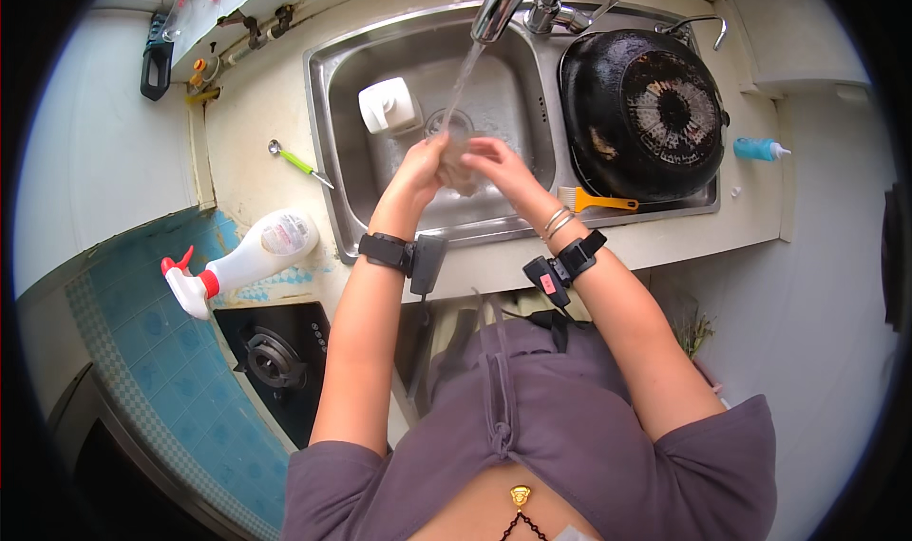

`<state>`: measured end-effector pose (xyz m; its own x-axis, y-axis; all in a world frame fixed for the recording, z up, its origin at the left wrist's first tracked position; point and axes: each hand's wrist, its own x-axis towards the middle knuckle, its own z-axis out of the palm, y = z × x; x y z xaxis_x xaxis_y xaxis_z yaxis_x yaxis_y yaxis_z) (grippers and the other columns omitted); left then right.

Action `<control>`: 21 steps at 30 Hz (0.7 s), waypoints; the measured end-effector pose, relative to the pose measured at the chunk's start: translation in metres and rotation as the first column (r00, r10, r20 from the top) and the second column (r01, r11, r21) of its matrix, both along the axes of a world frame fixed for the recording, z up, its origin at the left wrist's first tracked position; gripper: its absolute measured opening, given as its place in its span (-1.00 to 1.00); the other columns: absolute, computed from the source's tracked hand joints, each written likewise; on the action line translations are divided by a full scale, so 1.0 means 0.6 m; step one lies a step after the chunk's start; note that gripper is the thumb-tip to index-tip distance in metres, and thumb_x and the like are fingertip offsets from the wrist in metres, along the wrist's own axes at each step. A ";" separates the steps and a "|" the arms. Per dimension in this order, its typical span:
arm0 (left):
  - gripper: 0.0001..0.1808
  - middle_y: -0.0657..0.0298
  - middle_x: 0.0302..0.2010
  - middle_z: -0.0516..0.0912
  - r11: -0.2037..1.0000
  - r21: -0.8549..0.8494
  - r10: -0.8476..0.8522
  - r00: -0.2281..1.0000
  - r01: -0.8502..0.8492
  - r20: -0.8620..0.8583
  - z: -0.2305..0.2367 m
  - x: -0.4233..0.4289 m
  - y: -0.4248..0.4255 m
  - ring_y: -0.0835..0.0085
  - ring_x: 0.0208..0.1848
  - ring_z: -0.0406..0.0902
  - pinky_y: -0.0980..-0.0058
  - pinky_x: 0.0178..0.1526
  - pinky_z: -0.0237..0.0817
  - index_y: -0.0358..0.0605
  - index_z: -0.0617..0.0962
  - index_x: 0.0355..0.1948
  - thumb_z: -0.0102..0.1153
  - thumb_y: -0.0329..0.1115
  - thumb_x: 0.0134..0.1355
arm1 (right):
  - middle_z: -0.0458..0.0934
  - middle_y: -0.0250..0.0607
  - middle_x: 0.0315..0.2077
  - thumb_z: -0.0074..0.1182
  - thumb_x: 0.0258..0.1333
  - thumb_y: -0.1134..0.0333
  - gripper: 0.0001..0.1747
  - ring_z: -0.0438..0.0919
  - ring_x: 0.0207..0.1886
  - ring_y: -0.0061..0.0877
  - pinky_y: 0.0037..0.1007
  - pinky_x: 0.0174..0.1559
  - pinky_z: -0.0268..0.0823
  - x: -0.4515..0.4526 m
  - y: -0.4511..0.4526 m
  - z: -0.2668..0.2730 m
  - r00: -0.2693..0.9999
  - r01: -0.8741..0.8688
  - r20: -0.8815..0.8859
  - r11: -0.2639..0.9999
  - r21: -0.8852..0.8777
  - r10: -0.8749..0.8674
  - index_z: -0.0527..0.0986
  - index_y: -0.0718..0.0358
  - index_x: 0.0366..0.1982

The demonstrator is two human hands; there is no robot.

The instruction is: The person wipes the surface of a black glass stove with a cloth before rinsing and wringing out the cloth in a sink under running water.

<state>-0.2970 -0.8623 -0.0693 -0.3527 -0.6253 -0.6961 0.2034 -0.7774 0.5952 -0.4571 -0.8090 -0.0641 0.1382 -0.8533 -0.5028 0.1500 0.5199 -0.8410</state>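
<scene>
Over the left basin of the steel sink point(491, 227), my left hand point(422, 165) grips a see-through, brownish object point(459, 174), perhaps a glass. Motion blur hides its exact form. My right hand point(504, 167) is at the object's right side with bent fingers, and its fingertips overlap the object; whether they grip it cannot be made out. A stream of water point(467, 78) runs from the chrome faucet point(495, 14) down to the hands. Behind my left hand, a white container point(388, 106) with a handle-like part lies in the basin, beside the drain point(450, 122).
A large blackened pan point(648, 113) sits upside down on the sink's right side, with a yellow-handled brush point(605, 200) at its front edge. Left of the sink are a green-handled scoop point(299, 162), a spray bottle point(263, 245) and a gas hob point(274, 359). A blue squeeze bottle point(757, 149) lies far right.
</scene>
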 end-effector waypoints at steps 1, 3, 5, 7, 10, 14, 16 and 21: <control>-0.61 0.11 -0.21 0.56 1.000 0.015 0.012 1.000 -0.012 -0.004 0.001 0.000 -0.002 0.35 -0.21 0.53 0.39 -0.15 0.41 -0.29 0.44 -0.14 -0.02 -0.11 0.27 | 0.36 -0.14 -0.01 0.19 -0.02 0.14 -0.26 0.36 0.03 -0.49 -0.43 0.00 0.27 0.009 0.003 0.006 1.000 -0.001 -0.001 1.000 -0.008 0.001 0.18 0.33 0.12; -0.65 0.10 -0.26 0.56 0.999 0.011 0.032 0.999 -0.031 -0.006 -0.004 -0.002 -0.005 0.33 -0.23 0.53 0.37 -0.19 0.42 -0.26 0.44 -0.15 0.00 -0.14 0.26 | 0.41 -0.11 -0.08 0.23 -0.06 0.24 -0.35 0.44 -0.05 -0.46 -0.48 -0.21 0.41 0.033 0.014 0.022 0.999 -0.032 0.036 0.997 -0.075 0.035 0.25 0.37 0.03; -0.64 0.14 -0.29 0.56 1.000 -0.002 0.029 0.997 -0.030 -0.069 0.001 0.001 -0.011 0.37 -0.25 0.53 0.40 -0.23 0.41 -0.26 0.45 -0.15 0.01 -0.13 0.25 | 0.47 -0.13 -0.16 0.21 -0.03 0.29 -0.47 0.48 -0.13 -0.52 -0.54 -0.24 0.41 0.039 0.005 0.029 1.000 0.010 -0.027 0.994 -0.107 -0.013 0.34 0.37 -0.04; -0.70 0.20 -0.29 0.57 0.998 -0.014 0.053 0.992 -0.055 -0.115 0.038 -0.019 -0.012 0.45 -0.25 0.53 0.50 -0.27 0.37 -0.25 0.47 -0.16 0.06 -0.21 0.23 | 0.51 -0.17 -0.20 0.21 -0.03 0.28 -0.48 0.52 -0.23 -0.56 -0.56 -0.25 0.40 0.022 -0.005 0.017 0.997 0.067 -0.029 0.992 -0.109 -0.071 0.36 0.38 -0.04; -0.79 0.29 -0.31 0.57 0.975 -0.194 0.106 0.994 -0.111 -0.037 0.046 -0.011 -0.003 0.59 -0.30 0.50 0.66 -0.26 0.29 -0.22 0.50 -0.19 0.15 -0.43 0.14 | 0.57 -0.29 -0.31 0.09 0.09 0.28 -0.64 0.50 -0.35 -0.66 -0.61 -0.30 0.35 0.019 -0.008 0.011 0.993 0.092 0.092 0.987 -0.135 -0.080 0.46 0.38 -0.13; -0.75 0.32 -0.28 0.58 0.949 -0.232 0.239 0.967 -0.214 0.085 0.052 -0.003 0.017 0.60 -0.26 0.50 0.61 -0.22 0.31 -0.21 0.50 -0.13 0.12 -0.41 0.15 | 0.56 -0.37 -0.38 -0.02 0.19 0.25 -0.69 0.47 -0.37 -0.71 -0.63 -0.31 0.33 0.010 -0.004 0.054 0.982 0.094 0.167 0.995 -0.010 -0.091 0.52 0.37 -0.21; -0.70 0.33 -0.22 0.59 0.953 -0.194 0.262 0.955 -0.233 0.137 0.063 -0.007 0.028 0.53 -0.17 0.52 0.50 -0.11 0.32 -0.15 0.48 -0.03 0.06 -0.37 0.20 | 0.56 -0.38 -0.37 -0.01 0.19 0.24 -0.69 0.49 -0.36 -0.71 -0.62 -0.28 0.33 -0.001 -0.007 0.065 0.951 0.120 0.270 0.986 0.120 -0.148 0.50 0.34 -0.17; -0.64 0.24 -0.12 0.53 0.963 -0.119 0.244 0.970 -0.242 0.004 0.070 -0.013 0.041 0.47 -0.14 0.51 0.46 -0.11 0.35 -0.14 0.41 0.01 0.08 -0.42 0.17 | 0.55 -0.38 -0.32 0.05 0.11 0.36 -0.75 0.49 -0.30 -0.70 -0.62 -0.26 0.33 -0.012 -0.018 0.079 0.969 0.107 0.225 0.994 -0.021 -0.099 0.47 0.31 -0.17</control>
